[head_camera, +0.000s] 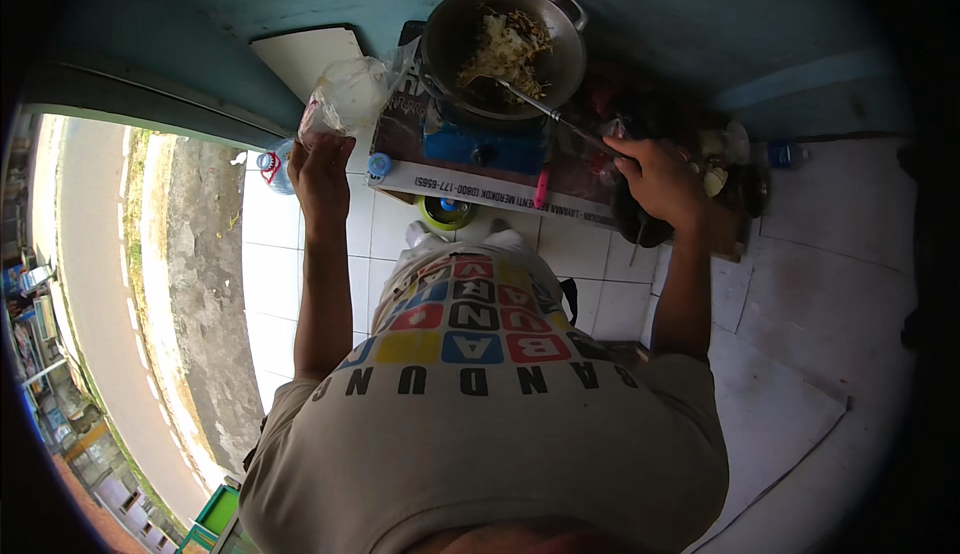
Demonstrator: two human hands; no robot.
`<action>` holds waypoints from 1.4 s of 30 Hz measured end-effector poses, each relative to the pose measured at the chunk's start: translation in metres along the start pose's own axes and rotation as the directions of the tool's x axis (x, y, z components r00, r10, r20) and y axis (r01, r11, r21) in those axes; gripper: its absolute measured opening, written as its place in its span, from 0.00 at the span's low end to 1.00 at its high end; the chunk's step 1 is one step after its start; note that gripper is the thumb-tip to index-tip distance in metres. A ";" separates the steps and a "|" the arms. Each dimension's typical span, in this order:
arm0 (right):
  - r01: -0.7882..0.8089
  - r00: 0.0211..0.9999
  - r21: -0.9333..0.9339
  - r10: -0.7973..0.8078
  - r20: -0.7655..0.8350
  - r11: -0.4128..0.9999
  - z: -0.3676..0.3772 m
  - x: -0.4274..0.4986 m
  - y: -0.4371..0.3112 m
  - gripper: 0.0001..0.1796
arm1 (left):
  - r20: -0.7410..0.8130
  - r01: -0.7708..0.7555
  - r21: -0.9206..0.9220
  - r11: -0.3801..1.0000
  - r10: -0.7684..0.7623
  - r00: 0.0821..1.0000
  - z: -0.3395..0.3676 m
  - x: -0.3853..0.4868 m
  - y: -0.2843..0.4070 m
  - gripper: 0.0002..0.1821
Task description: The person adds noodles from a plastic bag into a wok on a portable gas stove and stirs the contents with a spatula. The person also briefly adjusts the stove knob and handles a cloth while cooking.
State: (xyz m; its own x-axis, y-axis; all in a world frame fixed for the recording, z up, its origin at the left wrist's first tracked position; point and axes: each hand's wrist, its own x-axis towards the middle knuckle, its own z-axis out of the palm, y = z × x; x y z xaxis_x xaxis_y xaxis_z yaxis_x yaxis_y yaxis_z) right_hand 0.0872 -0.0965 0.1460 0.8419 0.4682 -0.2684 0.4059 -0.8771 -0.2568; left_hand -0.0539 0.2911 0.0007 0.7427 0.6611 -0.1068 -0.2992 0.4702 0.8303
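My left hand (324, 171) grips a clear plastic bag (351, 97), raised to the left of the stove. In my right hand (660, 179) is the dark handle of a metal spatula (536, 103), whose far end lies in the food. A metal wok (566, 66) with a loop handle rests on a blue-fronted stove (457, 141). Pale rice or a similar food (501, 47), mixed with thin browned strands, lies in the wok. The spatula's tip is partly hidden by the food.
A printed banner (480, 182) covers the low table, with a blue cap (379, 164) and a pink-handled tool (541, 185) on it. A plastic bottle (279, 171) and a green-rimmed container (447, 212) are on the tiled floor. Bags and containers crowd the right; a wall stands behind.
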 end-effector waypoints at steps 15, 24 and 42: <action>0.086 0.995 -0.034 -0.087 -0.038 0.996 0.021 0.043 -0.031 0.17 | -0.032 -0.030 0.040 0.999 0.031 0.999 -0.011 -0.007 -0.003 0.09; 0.166 0.973 0.134 -0.140 -0.182 0.977 0.052 0.035 -0.022 0.18 | -0.046 -0.007 -0.033 0.999 0.006 0.999 -0.004 -0.015 -0.003 0.08; -0.039 0.973 -0.181 -0.004 -0.230 0.983 -0.028 -0.011 0.008 0.15 | -0.002 0.035 -0.001 0.999 -0.035 0.999 0.012 -0.019 -0.010 0.07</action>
State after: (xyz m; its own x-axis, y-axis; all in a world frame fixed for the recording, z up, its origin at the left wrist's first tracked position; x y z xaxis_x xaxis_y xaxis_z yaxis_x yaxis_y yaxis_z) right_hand 0.0908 -0.1120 0.1730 0.8997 0.4341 -0.0467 0.4303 -0.8997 -0.0734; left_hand -0.0576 0.2668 0.0009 0.7514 0.6455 -0.1368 -0.2736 0.4936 0.8255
